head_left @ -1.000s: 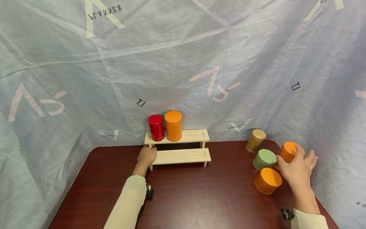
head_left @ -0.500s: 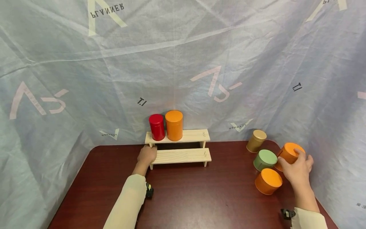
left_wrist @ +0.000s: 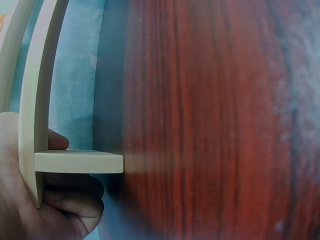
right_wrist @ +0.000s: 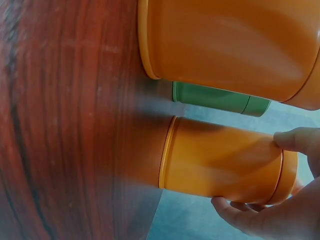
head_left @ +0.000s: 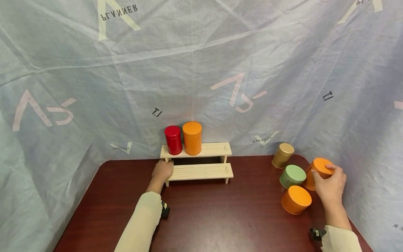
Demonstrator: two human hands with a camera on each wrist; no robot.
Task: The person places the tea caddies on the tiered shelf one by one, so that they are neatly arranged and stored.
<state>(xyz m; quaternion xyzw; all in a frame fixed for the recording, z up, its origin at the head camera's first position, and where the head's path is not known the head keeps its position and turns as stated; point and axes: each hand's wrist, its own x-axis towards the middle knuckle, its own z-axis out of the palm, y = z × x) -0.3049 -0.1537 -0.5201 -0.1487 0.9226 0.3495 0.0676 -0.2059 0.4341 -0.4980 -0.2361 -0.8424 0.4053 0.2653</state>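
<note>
My left hand [head_left: 162,170] grips the left end of a two-step wooden display stand [head_left: 201,171]. In the left wrist view, thumb and fingers lie on either side of the stand's leg [left_wrist: 80,162]. At the right of the table, my right hand [head_left: 332,183] holds an orange tin [head_left: 320,165] near its lid. The right wrist view has the thumb on one side of this orange tin [right_wrist: 225,160] and the fingers on the other. The tin is upright, its base at the tabletop.
A red tin [head_left: 173,140] and a tall orange tin [head_left: 192,139] stand on the upper step. Around the held tin are a gold tin [head_left: 282,155], a green tin [head_left: 292,176] and another orange tin [head_left: 296,200]. Grey cloth [head_left: 195,77] hangs behind the dark wood table [head_left: 220,217].
My right hand has come down from beside the orange tin, and its spread fingers have closed round the lid end. The left hand keeps its hold on the stand.
</note>
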